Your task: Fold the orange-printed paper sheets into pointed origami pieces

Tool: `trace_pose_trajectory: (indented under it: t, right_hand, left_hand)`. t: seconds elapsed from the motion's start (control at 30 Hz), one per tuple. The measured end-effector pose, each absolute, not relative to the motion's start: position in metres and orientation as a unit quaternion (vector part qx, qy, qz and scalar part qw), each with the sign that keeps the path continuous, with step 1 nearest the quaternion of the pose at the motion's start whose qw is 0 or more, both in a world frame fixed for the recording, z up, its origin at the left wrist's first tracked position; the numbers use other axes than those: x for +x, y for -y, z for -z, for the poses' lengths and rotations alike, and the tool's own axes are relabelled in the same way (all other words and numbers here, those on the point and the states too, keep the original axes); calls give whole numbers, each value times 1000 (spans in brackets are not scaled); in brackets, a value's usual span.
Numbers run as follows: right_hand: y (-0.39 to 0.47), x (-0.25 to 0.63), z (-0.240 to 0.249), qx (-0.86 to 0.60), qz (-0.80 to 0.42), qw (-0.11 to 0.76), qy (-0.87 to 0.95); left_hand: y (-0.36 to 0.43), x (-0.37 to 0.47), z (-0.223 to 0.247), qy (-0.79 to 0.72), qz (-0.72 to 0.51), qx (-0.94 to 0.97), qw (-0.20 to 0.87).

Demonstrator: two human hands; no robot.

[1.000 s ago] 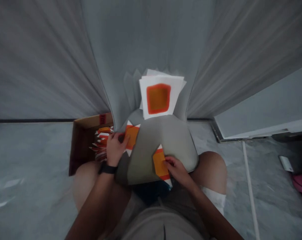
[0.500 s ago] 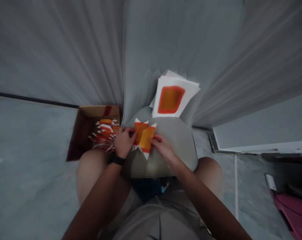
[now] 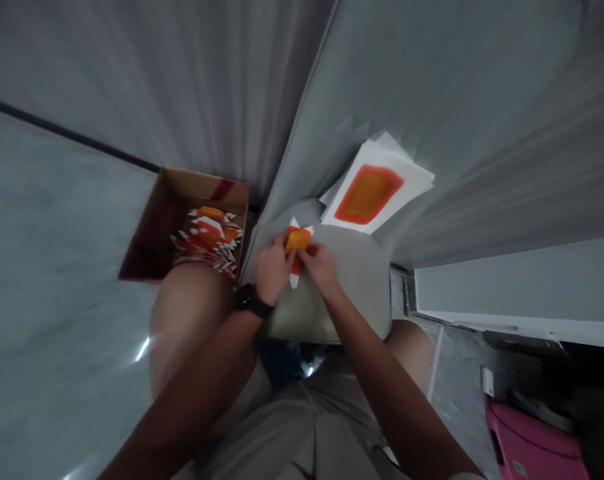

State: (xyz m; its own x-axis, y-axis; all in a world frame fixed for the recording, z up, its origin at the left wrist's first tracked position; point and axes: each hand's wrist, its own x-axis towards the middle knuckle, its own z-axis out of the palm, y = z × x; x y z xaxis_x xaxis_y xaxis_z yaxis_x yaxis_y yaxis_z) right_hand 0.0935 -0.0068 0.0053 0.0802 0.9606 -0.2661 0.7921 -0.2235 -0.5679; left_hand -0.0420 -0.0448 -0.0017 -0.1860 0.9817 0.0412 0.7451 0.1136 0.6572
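Between my two hands is a folded piece of joss paper [image 3: 299, 240], orange and gold with white pointed ends, held just above the chair seat [image 3: 359, 277]. My left hand [image 3: 273, 270] grips its left side with closed fingers; a dark watch is on that wrist. On the paper's right side, the fingers of my right hand [image 3: 322, 268] pinch it. Beyond the seat, a stack of flat white sheets [image 3: 382, 193] with an orange-and-gold square leans against the chair back. To the left, a cardboard box [image 3: 142, 243] holds many folded orange and white papers [image 3: 209, 233].
My left knee [image 3: 189, 300] is close by the box. A grey curtain [image 3: 207, 80] hangs behind box and chair. On the floor at the lower right are a pink plastic object [image 3: 537, 443] and a small white object [image 3: 487, 381].
The paper, spread wide with several points before, is now narrower and folded together. Both hands have come closer to each other. The view has turned, tilting the chair and sheets.
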Motion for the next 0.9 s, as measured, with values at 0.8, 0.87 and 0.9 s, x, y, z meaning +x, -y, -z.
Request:
trace_pose_trajectory:
  t: [0.8,0.87,0.9]
  right_hand:
    - [77,155,48,-616,-427,427,507]
    - [94,170,55,-609,-448,453,473]
    - [100,174,56,-604,-457,461,463]
  left_hand:
    - [72,-44,11,-611,-375,694,69]
    - [75,-53,6,-625,-428,651,54]
    - [76,-56,4,-638,-441,629,50]
